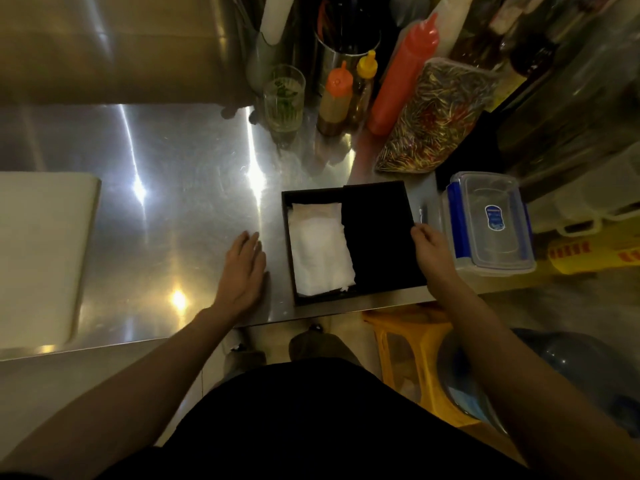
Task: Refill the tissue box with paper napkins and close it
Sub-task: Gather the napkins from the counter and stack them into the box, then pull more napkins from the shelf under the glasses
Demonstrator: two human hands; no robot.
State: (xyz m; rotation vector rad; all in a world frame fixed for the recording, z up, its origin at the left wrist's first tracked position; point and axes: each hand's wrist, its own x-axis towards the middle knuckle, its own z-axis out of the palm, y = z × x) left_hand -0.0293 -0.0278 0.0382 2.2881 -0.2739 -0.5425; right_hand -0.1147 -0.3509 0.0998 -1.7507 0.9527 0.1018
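A black tissue box (289,244) lies on the steel counter near its front edge. White paper napkins (320,252) fill its left half. A black lid (379,237) covers the right half of the box. My right hand (431,252) grips the lid's right edge, fingers curled on it. My left hand (244,268) rests flat on the counter just left of the box, fingers apart, holding nothing.
A clear container with blue clips (488,223) stands right of the box. Behind are a bag of chillies (436,119), red (403,77), orange (334,98) and yellow (363,84) sauce bottles and a glass (284,98). A white board (38,254) lies at the left. A yellow stool (408,341) stands below the counter edge.
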